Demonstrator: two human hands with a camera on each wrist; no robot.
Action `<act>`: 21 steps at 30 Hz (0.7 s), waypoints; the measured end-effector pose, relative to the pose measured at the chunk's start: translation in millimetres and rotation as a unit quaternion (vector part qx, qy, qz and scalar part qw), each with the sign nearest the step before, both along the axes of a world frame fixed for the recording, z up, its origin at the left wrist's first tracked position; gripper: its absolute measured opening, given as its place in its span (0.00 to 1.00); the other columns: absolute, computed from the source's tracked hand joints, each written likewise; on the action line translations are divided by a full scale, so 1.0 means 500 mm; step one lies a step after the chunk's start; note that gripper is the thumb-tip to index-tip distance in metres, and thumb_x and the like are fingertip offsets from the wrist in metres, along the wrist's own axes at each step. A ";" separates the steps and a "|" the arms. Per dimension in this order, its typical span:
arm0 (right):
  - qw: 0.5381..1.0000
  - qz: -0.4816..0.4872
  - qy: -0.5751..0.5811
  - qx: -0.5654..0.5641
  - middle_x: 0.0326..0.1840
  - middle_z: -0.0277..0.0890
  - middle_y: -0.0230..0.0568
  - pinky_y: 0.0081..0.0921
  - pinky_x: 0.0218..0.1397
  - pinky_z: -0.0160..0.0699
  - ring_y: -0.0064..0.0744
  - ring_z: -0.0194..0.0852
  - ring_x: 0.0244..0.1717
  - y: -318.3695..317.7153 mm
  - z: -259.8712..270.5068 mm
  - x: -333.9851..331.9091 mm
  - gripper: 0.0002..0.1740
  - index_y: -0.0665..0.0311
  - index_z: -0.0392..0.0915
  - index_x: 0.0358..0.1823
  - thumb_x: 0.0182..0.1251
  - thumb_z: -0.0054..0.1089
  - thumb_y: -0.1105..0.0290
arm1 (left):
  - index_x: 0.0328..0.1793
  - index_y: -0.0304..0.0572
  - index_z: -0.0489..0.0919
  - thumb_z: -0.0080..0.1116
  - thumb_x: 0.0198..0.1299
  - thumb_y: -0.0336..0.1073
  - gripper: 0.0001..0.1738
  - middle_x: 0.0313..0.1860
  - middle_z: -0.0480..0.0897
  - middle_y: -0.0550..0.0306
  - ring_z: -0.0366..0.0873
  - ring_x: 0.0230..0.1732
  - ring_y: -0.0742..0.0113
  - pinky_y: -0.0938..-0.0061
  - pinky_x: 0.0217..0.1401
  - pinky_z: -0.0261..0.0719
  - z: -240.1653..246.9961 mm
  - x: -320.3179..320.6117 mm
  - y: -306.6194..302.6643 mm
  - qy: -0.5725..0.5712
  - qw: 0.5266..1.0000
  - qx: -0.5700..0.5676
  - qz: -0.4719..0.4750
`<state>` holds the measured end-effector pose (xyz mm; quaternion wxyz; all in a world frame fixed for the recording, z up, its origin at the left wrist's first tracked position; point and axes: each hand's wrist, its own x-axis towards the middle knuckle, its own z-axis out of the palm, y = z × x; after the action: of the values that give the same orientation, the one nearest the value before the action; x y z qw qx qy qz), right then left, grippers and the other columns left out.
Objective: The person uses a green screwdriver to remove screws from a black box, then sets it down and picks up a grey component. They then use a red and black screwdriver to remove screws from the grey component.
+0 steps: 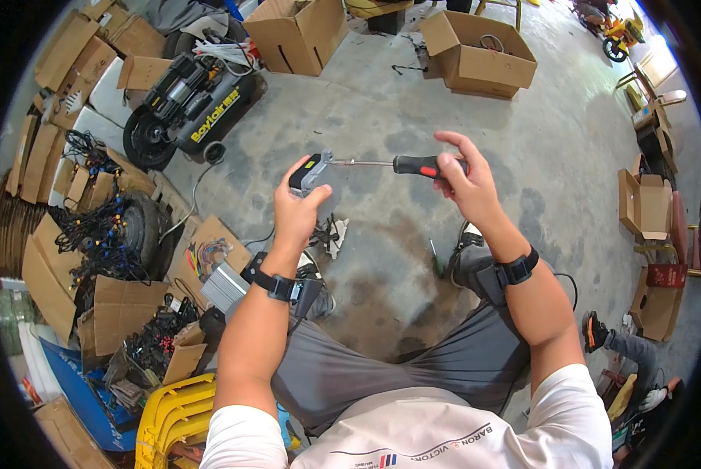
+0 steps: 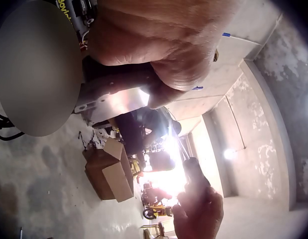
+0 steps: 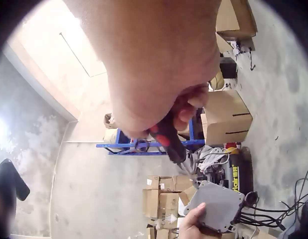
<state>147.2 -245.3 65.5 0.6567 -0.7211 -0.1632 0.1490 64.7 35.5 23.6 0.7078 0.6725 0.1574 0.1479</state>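
In the head view my left hand (image 1: 294,219) grips a small grey metal box (image 1: 319,173) with a black face, thumb on its near side. The right wrist view shows the box's flat grey side (image 3: 216,201), with black cables beside it. My right hand (image 1: 475,187) holds a screwdriver (image 1: 413,165) by its black and red handle, thumb and some fingers on it, one finger raised. Its long shaft points left, the tip right at a corner lug of the box. My left palm hides part of the box in the left wrist view.
A green-handled screwdriver (image 1: 436,264) lies on the concrete floor near the right shoe. Light metal pieces (image 1: 335,236) lie by the left foot. An air compressor (image 1: 202,109), cable piles (image 1: 96,227) and yellow plastic crates (image 1: 170,414) stand leftward. An open carton (image 1: 483,66) sits ahead.
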 end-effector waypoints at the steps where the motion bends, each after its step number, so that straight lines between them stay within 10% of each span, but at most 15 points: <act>1: 0.995 -0.034 -0.088 -0.027 0.42 0.74 0.34 0.19 0.38 0.73 0.17 0.72 0.38 0.008 -0.005 -0.004 0.31 0.63 0.65 0.69 0.65 0.63 0.67 | 0.67 0.36 0.75 0.65 0.50 0.22 0.33 0.53 0.82 0.54 0.81 0.50 0.68 0.73 0.55 0.79 0.000 0.000 -0.001 0.000 1.000 0.000 0.000; 5: 0.981 -0.038 -0.156 0.112 0.34 0.75 0.32 0.19 0.36 0.72 0.17 0.72 0.34 0.031 -0.019 -0.004 0.29 0.64 0.65 0.69 0.68 0.60 0.68 | 0.67 0.35 0.75 0.65 0.49 0.23 0.33 0.52 0.83 0.53 0.81 0.49 0.68 0.72 0.54 0.79 0.000 0.001 0.001 -0.004 1.000 -0.013 0.007; 11: 0.999 -0.016 0.032 0.019 0.42 0.74 0.35 0.18 0.35 0.74 0.18 0.73 0.36 0.018 0.007 -0.007 0.27 0.66 0.67 0.67 0.69 0.59 0.66 | 0.67 0.35 0.75 0.65 0.49 0.23 0.33 0.52 0.83 0.53 0.81 0.49 0.68 0.72 0.55 0.79 0.001 0.000 -0.001 -0.002 1.000 -0.001 0.004; 14: 0.982 -0.031 -0.139 0.125 0.43 0.74 0.36 0.17 0.31 0.73 0.19 0.73 0.34 0.027 -0.009 -0.008 0.23 0.66 0.71 0.64 0.71 0.56 0.63 | 0.67 0.35 0.75 0.64 0.50 0.22 0.33 0.53 0.82 0.53 0.81 0.50 0.68 0.73 0.56 0.78 0.002 0.001 -0.001 -0.003 1.000 -0.004 0.006; 20: 0.996 0.002 0.081 0.029 0.47 0.72 0.37 0.17 0.32 0.72 0.19 0.72 0.38 0.011 0.005 -0.001 0.28 0.64 0.68 0.68 0.67 0.60 0.65 | 0.67 0.35 0.75 0.65 0.50 0.22 0.33 0.53 0.82 0.54 0.80 0.50 0.68 0.73 0.56 0.78 -0.005 0.000 0.004 -0.005 1.000 0.001 0.005; 21: 0.997 -0.021 -0.048 0.058 0.47 0.72 0.36 0.17 0.31 0.72 0.18 0.72 0.37 0.023 -0.012 -0.005 0.29 0.64 0.67 0.68 0.67 0.60 0.64 | 0.67 0.35 0.75 0.65 0.51 0.22 0.33 0.53 0.82 0.54 0.80 0.50 0.68 0.73 0.56 0.78 -0.006 0.001 0.003 -0.006 1.000 -0.004 0.006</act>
<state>144.5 -233.9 59.5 0.6916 -0.6915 -0.1877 0.0907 65.1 37.2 20.8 0.7103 0.6682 0.1576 0.1553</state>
